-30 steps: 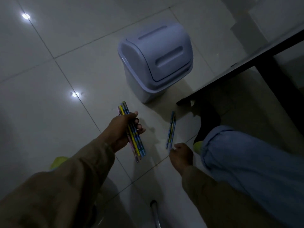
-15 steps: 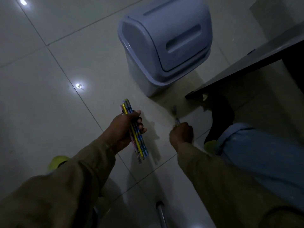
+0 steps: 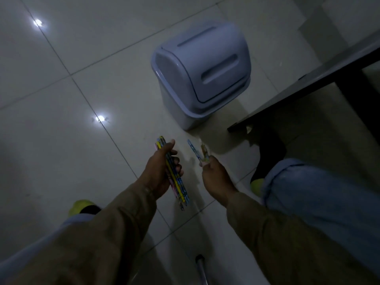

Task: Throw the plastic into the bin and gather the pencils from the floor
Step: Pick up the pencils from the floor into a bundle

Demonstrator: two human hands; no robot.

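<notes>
My left hand (image 3: 159,171) is closed around a bundle of several coloured pencils (image 3: 174,177) that stick out above and below the fist. My right hand (image 3: 216,177) pinches two pencils (image 3: 198,152) by their lower ends; they point up and away, off the floor. A pale lidded swing-top bin (image 3: 203,70) stands on the tiled floor beyond both hands, lid closed. No plastic is visible.
A dark table edge and leg (image 3: 308,89) run along the right. My knee in blue trousers (image 3: 318,194) and a dark sock with yellow slipper (image 3: 265,161) sit right of my right hand. A metal tube end (image 3: 200,262) lies near the bottom.
My right hand reached the two pencils lying on the floor near the bin, closed on them and lifted them. My left hand kept its bundle.
</notes>
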